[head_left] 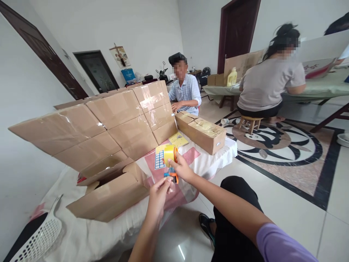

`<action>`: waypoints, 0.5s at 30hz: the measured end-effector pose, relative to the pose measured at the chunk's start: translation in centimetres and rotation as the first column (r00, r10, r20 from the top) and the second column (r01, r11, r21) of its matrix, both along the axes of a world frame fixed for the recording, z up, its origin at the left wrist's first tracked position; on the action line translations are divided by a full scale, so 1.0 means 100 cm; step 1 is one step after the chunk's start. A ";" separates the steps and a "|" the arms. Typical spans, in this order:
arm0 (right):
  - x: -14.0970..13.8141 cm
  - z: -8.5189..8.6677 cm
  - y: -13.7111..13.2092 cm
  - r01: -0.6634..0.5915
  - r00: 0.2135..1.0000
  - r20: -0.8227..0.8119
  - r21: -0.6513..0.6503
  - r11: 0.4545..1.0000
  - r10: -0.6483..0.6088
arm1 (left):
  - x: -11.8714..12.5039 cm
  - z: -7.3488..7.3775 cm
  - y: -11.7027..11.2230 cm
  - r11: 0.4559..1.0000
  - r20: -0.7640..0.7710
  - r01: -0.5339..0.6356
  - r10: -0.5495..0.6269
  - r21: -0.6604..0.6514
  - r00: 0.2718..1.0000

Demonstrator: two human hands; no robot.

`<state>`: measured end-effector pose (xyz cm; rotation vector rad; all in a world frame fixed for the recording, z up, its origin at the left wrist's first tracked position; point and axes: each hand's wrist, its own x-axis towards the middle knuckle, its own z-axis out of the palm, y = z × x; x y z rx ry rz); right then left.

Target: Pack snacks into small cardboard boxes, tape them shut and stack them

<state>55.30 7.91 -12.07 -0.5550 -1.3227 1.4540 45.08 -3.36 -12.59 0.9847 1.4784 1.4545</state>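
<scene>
My right hand (pixel 182 168) is wrapped round a tape dispenser (pixel 174 178) with an orange and blue cutting end and a roll of yellow tape (pixel 169 155) on it. Close below, my left hand (pixel 158 193) pinches at the cutter; a shiny bit of film at its fingertips looks like the tape's end. Just behind the dispenser lie a sheet of blue-framed labels (pixel 159 160) and a yellow printed sheet (pixel 178 139). An open cardboard box (pixel 111 196) stands to the left of my hands, flaps raised.
Cardboard partitions (pixel 117 123) stand across the cloth-covered table (pixel 89 236). A long taped box (pixel 203 133) lies at the right. A white perforated basket (pixel 40 240) is at lower left. One person (pixel 188 89) sits opposite; another (pixel 272 80) sits on a stool (pixel 249 123).
</scene>
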 end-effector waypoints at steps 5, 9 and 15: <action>-0.003 0.007 -0.001 -0.010 0.999 -0.033 -0.009 1.000 0.010 | 0.006 -0.003 -0.004 0.999 -0.001 -0.015 0.015 -0.041 1.000; -0.006 0.012 -0.003 -0.017 0.998 -0.054 -0.016 1.000 0.016 | 0.017 0.004 -0.013 0.998 -0.026 -0.049 0.048 -0.036 0.999; -0.013 0.011 -0.004 -0.017 0.999 -0.040 -0.062 0.998 0.014 | 0.027 0.010 -0.020 0.997 -0.042 -0.081 0.080 -0.016 0.996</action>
